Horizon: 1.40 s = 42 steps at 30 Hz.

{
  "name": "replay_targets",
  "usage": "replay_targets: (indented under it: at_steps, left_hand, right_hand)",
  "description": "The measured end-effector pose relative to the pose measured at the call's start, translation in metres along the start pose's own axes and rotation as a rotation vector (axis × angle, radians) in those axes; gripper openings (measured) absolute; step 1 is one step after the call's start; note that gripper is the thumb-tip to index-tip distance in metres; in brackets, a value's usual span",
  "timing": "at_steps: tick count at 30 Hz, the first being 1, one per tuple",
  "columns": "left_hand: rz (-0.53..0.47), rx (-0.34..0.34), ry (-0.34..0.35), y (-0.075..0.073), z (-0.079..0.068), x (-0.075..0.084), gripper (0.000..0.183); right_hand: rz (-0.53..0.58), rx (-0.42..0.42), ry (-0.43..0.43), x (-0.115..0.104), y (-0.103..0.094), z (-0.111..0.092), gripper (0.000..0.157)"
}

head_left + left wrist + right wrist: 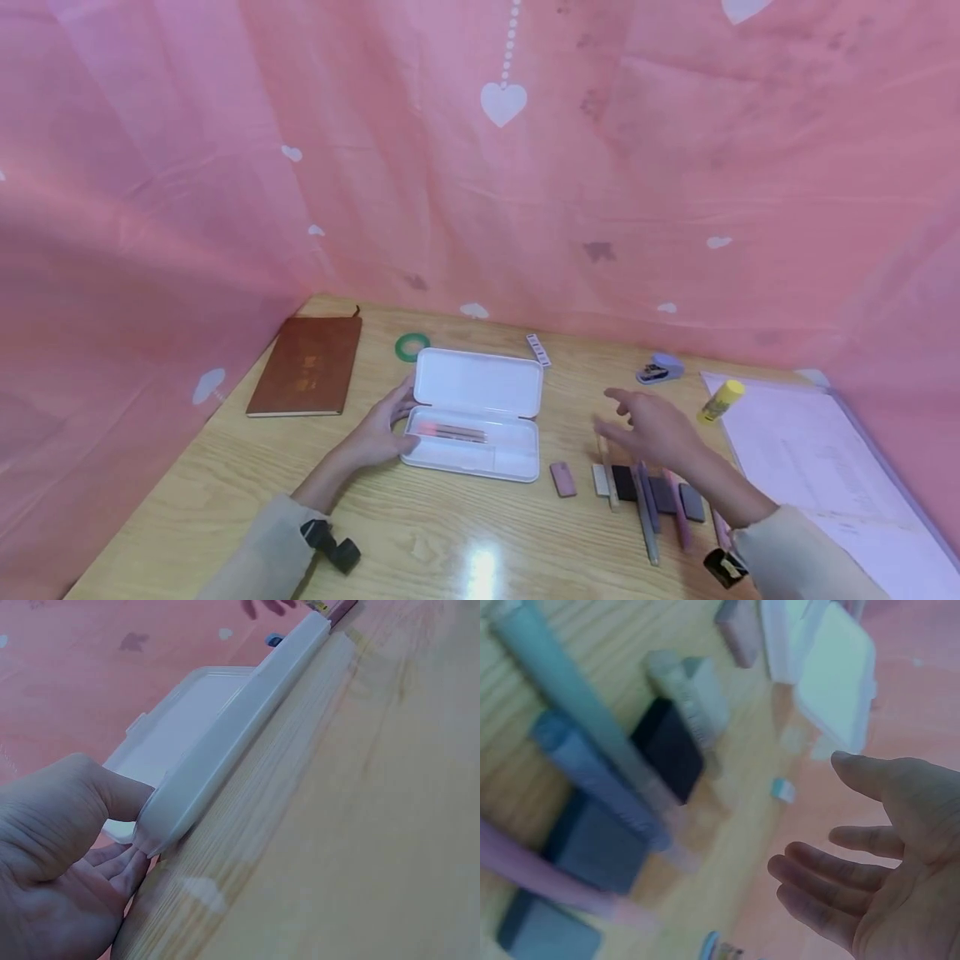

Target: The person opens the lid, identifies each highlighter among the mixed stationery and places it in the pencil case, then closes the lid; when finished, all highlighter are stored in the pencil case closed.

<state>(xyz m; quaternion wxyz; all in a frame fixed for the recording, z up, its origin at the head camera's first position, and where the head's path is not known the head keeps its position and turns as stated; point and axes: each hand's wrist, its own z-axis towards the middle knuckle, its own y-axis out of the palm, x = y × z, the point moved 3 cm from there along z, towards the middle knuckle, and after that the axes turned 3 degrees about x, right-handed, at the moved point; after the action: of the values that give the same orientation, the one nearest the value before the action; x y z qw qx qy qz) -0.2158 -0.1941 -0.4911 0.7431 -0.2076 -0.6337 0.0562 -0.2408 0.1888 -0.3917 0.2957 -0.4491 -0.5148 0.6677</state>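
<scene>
A white pencil case (471,472) lies with its lid raised on the table, a few slim pens (457,432) with pink ends in its tray. At its left end my left hand (382,429) pinches the wall, thumb over the rim and fingers on the outside; the left wrist view shows this grip on the case (225,742). My right hand (652,425) hovers with fingers spread and holds nothing, above a row of pens and erasers. Under it, the right wrist view shows a grey-green pen (570,682), a blue pen (600,780) and a black eraser (667,750), somewhat blurred.
A pink eraser (562,480) lies right of the case. Behind are a green tape roll (412,347), a small white strip (537,350) and a purple stapler (660,368). A brown notebook (307,367) lies left; a yellow glue stick (721,402) and papers (802,450) lie right.
</scene>
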Motion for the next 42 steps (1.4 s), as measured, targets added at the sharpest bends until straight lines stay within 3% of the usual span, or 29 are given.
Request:
replay_targets:
  at_steps: [4,8,10,16,20,25,32,36,42]
  left_hand:
    - [-0.007,0.008,0.004,-0.002,0.000,-0.001,0.102]
    - [-0.011,0.005,0.017,-0.002,0.000,0.000,0.101]
    - [-0.012,-0.004,0.016,-0.002,0.000,0.000,0.100]
    - [-0.039,-0.013,0.023,0.002,0.001,0.002,0.099]
    - [-0.029,-0.010,0.007,0.002,0.001,0.002,0.100]
    - [-0.013,-0.005,0.010,0.002,0.001,0.000,0.102]
    - [-0.009,-0.004,0.047,-0.003,-0.001,-0.001,0.100]
    - [-0.024,0.012,0.056,-0.005,-0.001,-0.001,0.101]
    - [-0.016,0.002,0.042,-0.002,0.002,0.000,0.100]
  right_hand:
    - [0.004,-0.026,0.036,0.009,0.012,-0.002,0.053]
    - [0.015,-0.023,0.053,0.014,0.033,-0.002,0.024]
    - [-0.006,-0.002,0.055,0.014,0.041,-0.002,0.017]
    - [-0.008,0.065,0.142,0.014,0.053,-0.005,0.015]
    - [0.056,0.065,0.171,0.013,0.051,-0.003,0.032]
    - [0.113,0.066,0.125,0.005,0.027,0.004,0.039]
    - [0.077,0.108,0.008,-0.013,-0.007,0.018,0.031]
    - [0.079,0.122,-0.052,-0.030,-0.010,0.032,0.022]
    - [0.087,0.130,-0.155,-0.068,0.009,0.054,0.015]
